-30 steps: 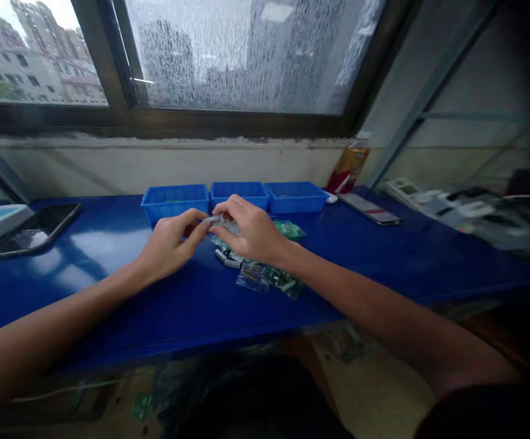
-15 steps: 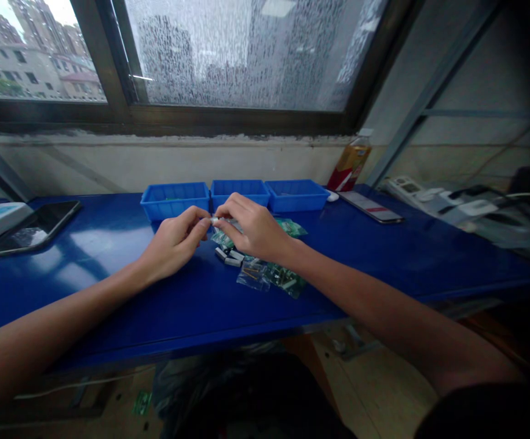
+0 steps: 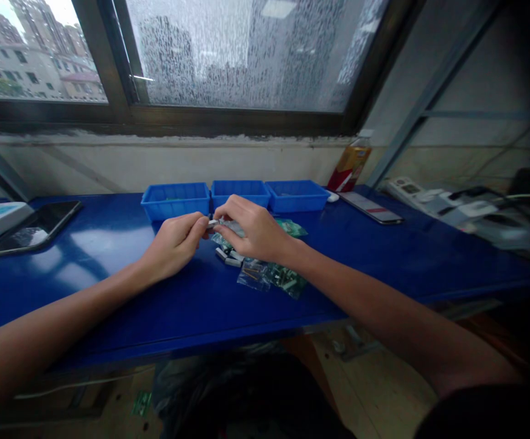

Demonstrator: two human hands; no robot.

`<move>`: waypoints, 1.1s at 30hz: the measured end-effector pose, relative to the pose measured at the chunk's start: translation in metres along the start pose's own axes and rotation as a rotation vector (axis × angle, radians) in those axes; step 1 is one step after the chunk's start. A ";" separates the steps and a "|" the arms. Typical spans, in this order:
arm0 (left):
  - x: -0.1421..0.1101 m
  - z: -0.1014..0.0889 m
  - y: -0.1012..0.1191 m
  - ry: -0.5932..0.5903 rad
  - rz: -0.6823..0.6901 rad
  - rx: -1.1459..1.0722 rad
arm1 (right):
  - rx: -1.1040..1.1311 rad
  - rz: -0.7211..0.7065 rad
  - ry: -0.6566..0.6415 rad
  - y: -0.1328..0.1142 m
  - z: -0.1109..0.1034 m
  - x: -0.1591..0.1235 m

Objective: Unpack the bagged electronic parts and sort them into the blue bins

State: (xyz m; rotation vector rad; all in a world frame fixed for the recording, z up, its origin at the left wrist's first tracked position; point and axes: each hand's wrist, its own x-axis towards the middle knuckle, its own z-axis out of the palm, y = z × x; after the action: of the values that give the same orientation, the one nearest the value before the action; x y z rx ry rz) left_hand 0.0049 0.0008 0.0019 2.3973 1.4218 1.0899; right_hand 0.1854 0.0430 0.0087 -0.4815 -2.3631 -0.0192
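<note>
Between the fingertips of both hands is a small white block-shaped part (image 3: 212, 224), its exact kind too small to tell. My left hand (image 3: 177, 241) pinches its left end. My right hand (image 3: 253, 228) closes thumb and fingers on its right end, palm turned down. Just below the hands lie several small white and black parts (image 3: 228, 256) of the same look. Beside them are a clear bag with thin brass-coloured pins (image 3: 252, 274) and a clear bag of green circuit boards (image 3: 287, 279). More bagged green boards (image 3: 292, 228) are partly hidden behind my right hand.
Along the wall stand three blue bins, the left (image 3: 176, 201), middle (image 3: 241, 192) and right (image 3: 296, 195). A dark phone (image 3: 34, 228) lies at left, another phone (image 3: 371, 206) at right near a drink bottle (image 3: 351, 161). White devices (image 3: 457, 204) stand far right.
The white part now shows more plainly between the fingertips, turned slightly. My left fingers have shifted a little down and left; the things on the table stay in place.
</note>
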 end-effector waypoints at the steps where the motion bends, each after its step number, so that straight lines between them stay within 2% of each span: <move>1: 0.000 0.000 0.000 -0.008 -0.009 -0.007 | -0.004 0.000 -0.008 0.000 0.000 0.000; 4: -0.001 0.000 0.001 -0.011 -0.016 -0.011 | -0.007 0.025 -0.018 0.000 -0.001 0.001; 9: -0.003 0.003 0.000 0.057 0.020 -0.020 | -0.032 0.080 -0.003 0.002 0.001 0.001; 17: -0.003 0.004 -0.004 0.049 0.042 0.046 | 0.063 0.154 -0.044 0.001 0.001 0.000; 26: -0.002 0.003 -0.007 0.010 0.002 0.138 | 0.021 0.066 -0.072 0.003 0.005 -0.002; 33: -0.003 0.004 -0.003 0.031 0.003 0.082 | -0.003 0.119 -0.024 0.003 0.007 -0.002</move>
State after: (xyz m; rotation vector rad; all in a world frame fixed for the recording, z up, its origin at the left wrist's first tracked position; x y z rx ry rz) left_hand 0.0045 0.0007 -0.0034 2.4489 1.5015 1.0942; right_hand 0.1832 0.0464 0.0023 -0.6269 -2.3543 0.0377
